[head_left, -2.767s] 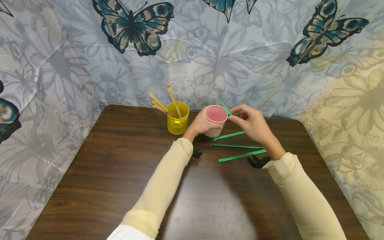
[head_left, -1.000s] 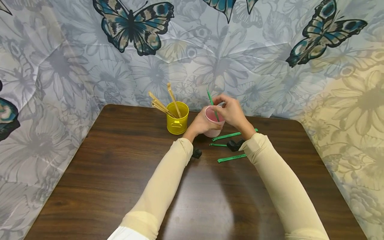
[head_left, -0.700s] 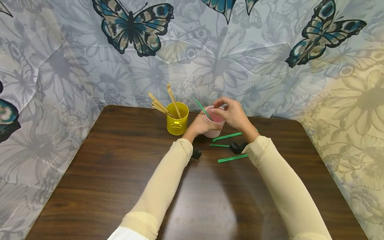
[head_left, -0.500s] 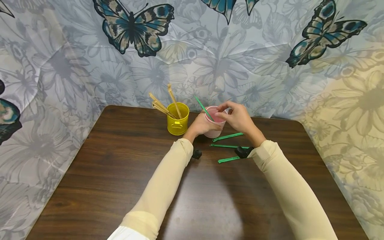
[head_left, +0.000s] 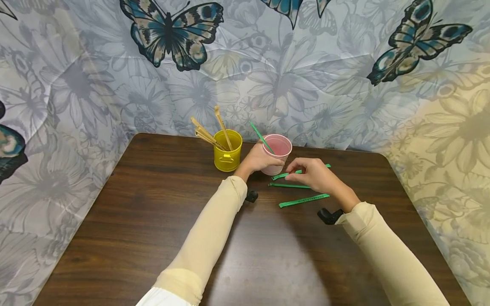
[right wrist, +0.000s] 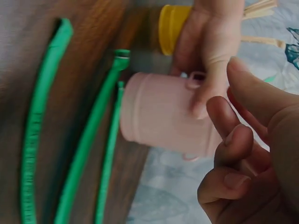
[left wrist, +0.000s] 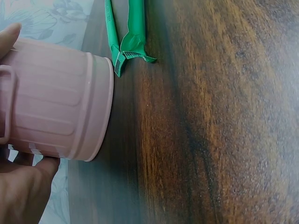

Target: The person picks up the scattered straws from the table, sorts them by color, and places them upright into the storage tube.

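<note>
Your left hand (head_left: 255,160) grips the cup (head_left: 273,169), likely to steady it around its leaning straw (head_left: 259,134), while your right hand (head_left: 317,175), fingers loosely bent and empty, hovers near other straws (head_left: 302,201) beside the cup.

Place: looked indoors; home or studio could not be told.
Counter (head_left: 134,212): had wood grain, rounded far corners.
Butterfly cloth (head_left: 245,80): hung creased beyond the far edge.

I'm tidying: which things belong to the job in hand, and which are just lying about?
Apparently in use:
pink cup in the left hand
green straw leaning in it
three green straws near the right hand

Seemingly lying about:
yellow bucket
tan straws inside it
</note>
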Available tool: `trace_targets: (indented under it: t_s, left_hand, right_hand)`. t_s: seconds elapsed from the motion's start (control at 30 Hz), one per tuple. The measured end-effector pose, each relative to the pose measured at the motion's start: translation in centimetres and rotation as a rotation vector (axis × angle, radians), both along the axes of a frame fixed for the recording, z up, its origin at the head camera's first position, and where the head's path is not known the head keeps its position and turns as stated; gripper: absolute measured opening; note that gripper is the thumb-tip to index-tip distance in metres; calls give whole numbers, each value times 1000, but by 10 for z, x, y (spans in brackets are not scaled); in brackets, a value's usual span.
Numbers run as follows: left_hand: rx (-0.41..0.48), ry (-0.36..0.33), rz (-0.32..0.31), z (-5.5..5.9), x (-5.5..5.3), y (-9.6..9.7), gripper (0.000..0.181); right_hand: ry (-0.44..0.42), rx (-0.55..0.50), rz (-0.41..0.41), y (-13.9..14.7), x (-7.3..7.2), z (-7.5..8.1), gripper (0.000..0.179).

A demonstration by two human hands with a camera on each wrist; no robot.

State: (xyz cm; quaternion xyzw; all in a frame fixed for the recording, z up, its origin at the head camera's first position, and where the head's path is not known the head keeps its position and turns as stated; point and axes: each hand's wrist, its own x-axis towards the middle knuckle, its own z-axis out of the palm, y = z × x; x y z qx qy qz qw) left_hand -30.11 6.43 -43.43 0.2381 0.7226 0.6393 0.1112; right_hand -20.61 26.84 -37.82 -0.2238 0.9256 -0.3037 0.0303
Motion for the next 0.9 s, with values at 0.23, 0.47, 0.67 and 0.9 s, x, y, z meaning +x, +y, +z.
trace_targets:
  t_s: [0.23, 0.47, 0.67, 0.9]
  left_hand:
    - [-1, 6, 21, -11, -4, 3, 80]
    - [-12, -21, 7, -2, 1, -2, 80]
    - [-14, -2, 28, -7, -3, 0, 81]
    - [-48, 3, 58, -14, -6, 4, 81]
  right_hand:
    - [-70, 52, 4, 14, 15, -20, 21]
    - [-125, 161, 41, 23, 25, -36, 29]
    - [-112, 172, 27, 30, 29, -43, 29]
    - [-134, 188, 9, 36, 31, -54, 28]
